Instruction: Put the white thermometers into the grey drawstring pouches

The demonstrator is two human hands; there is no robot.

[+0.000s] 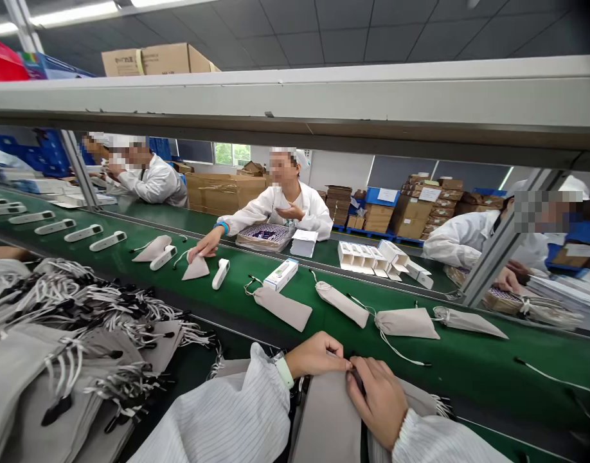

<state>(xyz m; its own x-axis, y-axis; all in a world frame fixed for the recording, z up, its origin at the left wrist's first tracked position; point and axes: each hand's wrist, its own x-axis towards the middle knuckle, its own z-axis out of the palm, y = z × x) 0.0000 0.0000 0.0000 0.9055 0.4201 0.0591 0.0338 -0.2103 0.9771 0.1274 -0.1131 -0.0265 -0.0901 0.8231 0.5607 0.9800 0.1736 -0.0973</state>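
So from the head cam, both hands were down at the near edge of the surface, working the mouth of 1 grey drawstring pouch [326, 418]. The left hand [314, 355] was pinched narrow on the top hem, and the right hand [379, 399] was curled in just beside it, fingertips touching the same spot at the opening. I couldn't tell whether anything was already inside the pouch, the fabric hid that. It lay flat right under the hands, running back toward the sleeves.

My read was that this was the pouch-opening step, getting the mouth spread or the cord sorted. The next move would've called for parting that hem with both thumbs without dragging the whole pouch around, since the fabric looked limp.

Off to the left of the hands sat a big pile of empty pouches [58, 360] with tangled white cords. Just beyond the hands ran the green conveyor belt [468, 360], with several filled pouches [405, 321] lying on it and a small white box [280, 275] further out. Up and left along the belt were white handheld devices [107, 241] in a row.

Across the belt a co-worker's hand [201, 249] rested on another pouch, well apart from mine, with 2 more people at either side.
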